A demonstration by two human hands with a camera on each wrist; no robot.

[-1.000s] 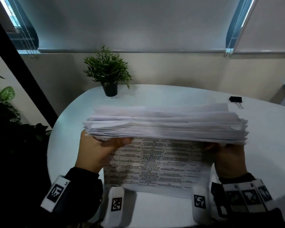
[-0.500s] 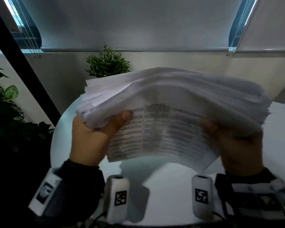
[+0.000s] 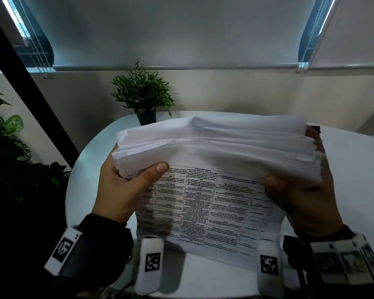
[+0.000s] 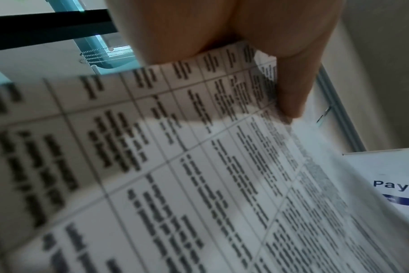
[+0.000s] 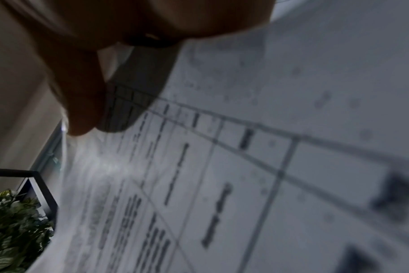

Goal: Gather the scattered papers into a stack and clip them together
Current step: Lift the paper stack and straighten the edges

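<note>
I hold a thick, uneven stack of white papers [image 3: 214,147] on edge above the white round table [image 3: 354,190]. Its front sheet [image 3: 203,208] is a printed table facing me. My left hand [image 3: 136,182] grips the left end, thumb in front and fingers hidden behind. My right hand [image 3: 294,190] grips the right end the same way. The left wrist view shows my left thumb [image 4: 290,88] pressed on the printed sheet [image 4: 175,166]. The right wrist view shows my right thumb [image 5: 82,101] on the sheet [image 5: 245,166]. A small dark shape [image 3: 313,128] peeks past the stack's top right corner; clip or fingertips, I cannot tell.
A small potted plant [image 3: 144,100] stands at the table's far edge, behind the stack. Large leafy plants [image 3: 7,137] and a slanted black beam [image 3: 30,87] are off the table's left side. A wall with lowered blinds lies beyond.
The stack was raised high and bowed half a second ago; now it is lower again, closer to the table, with both hands still gripping its ends.
</note>
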